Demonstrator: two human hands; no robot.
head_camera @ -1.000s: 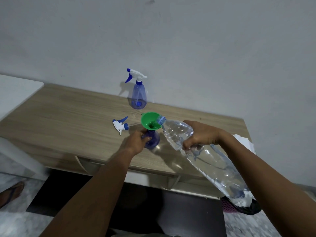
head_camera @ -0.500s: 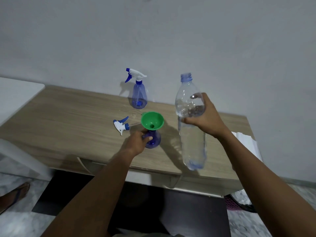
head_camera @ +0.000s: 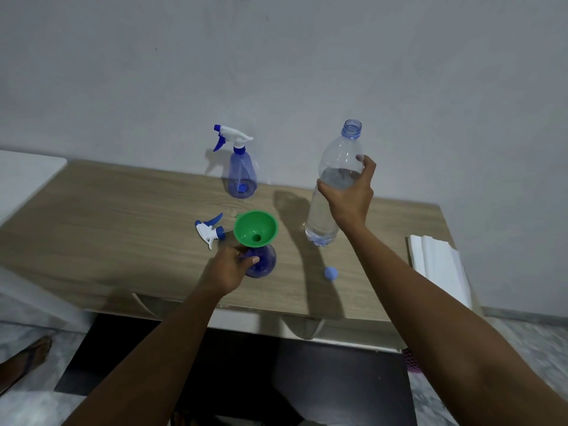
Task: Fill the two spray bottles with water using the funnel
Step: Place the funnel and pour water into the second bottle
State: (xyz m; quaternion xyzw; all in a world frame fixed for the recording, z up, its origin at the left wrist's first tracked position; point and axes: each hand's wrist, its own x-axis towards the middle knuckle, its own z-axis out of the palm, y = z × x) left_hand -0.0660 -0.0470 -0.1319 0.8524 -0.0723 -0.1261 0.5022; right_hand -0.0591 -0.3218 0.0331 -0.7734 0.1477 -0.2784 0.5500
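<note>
A green funnel [head_camera: 255, 228] sits in the neck of an open blue spray bottle [head_camera: 263, 263] near the table's front, and my left hand [head_camera: 229, 268] grips that bottle. Its loose spray head [head_camera: 210, 230] lies just to the left. My right hand [head_camera: 350, 196] holds a large clear water bottle [head_camera: 333, 182] upright, uncapped, its base at the tabletop; water fills about two thirds of it. A second blue spray bottle [head_camera: 241, 170], with its white and blue trigger head on, stands by the wall. A small blue cap [head_camera: 331, 273] lies on the wood.
The wooden table [head_camera: 123, 216] runs against a grey wall. White folded paper [head_camera: 439, 265] lies at its right end. A white surface [head_camera: 24, 176] adjoins the left end. A sandalled foot [head_camera: 27, 361] is on the floor at the left.
The water bottle was tipped into the funnel a second ago. My right hand has swung it upright and moved it right, down to the tabletop. My left hand stays on the spray bottle.
</note>
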